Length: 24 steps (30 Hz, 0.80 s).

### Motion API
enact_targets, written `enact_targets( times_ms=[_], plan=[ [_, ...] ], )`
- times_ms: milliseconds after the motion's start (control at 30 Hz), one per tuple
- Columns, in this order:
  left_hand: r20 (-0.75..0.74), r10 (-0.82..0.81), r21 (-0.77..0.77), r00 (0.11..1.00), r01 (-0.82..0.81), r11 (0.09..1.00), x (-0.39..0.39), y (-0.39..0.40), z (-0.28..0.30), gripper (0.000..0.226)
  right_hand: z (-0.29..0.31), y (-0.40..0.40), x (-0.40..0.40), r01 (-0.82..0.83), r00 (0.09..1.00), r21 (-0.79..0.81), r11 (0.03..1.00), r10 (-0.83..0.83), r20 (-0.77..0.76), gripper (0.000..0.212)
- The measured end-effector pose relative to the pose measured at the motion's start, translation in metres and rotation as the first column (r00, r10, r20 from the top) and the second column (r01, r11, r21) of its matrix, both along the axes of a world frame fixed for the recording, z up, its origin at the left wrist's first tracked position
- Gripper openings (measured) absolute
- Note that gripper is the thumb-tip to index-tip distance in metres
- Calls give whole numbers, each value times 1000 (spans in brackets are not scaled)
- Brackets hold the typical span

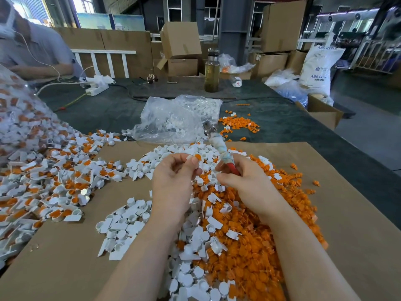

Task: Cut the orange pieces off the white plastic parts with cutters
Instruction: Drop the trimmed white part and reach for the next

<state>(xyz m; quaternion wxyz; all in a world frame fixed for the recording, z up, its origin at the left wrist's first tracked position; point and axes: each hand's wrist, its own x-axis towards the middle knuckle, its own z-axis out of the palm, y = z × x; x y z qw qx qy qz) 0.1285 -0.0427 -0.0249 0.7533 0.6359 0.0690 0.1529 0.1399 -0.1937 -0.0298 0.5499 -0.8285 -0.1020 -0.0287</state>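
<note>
My left hand (pixel 173 179) pinches a white plastic part with an orange piece (pixel 194 157) at its fingertips, held up over the pile. My right hand (pixel 240 179) grips the taped, red-handled cutters (pixel 219 148), whose metal jaws (pixel 209 128) point up and away from me. The jaws stand apart from the held part. Below both hands lies a heap of cut orange pieces (pixel 256 235) mixed with white parts (pixel 128 224). To the left spreads a pile of uncut white-and-orange parts (pixel 54 181).
Brown cardboard (pixel 347 224) covers the table under the piles. A clear bag of white parts (pixel 178 118) lies behind, a small orange heap (pixel 238 124) beside it. A bottle (pixel 212 70) stands farther back. Another person (pixel 32 48) sits at the far left; a big clear bag (pixel 19 109) is there too.
</note>
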Motion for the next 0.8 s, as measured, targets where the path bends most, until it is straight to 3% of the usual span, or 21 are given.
enact_targets(
  times_ms=[167, 267, 400, 800],
  plan=[
    [25, 71, 229, 997, -75, 970, 1, -3, -4, 9, -2, 17, 0, 118, 970, -5, 993, -115, 213, 13],
    [48, 85, 301, 995, -95, 949, 0, -7, -7, 10, -2, 23, 1, 188, 950, 3, 982, -182, 253, 4],
    [66, 100, 323, 993, -116, 939, 0, -8, -8, 11, -5, 24, 1, 227, 936, -57, 972, -201, 290, 10],
    [147, 123, 410, 981, -174, 896, -3, -10, -8, 10, -4, 25, 1, 208, 934, -39, 977, -187, 304, 28]
  ],
)
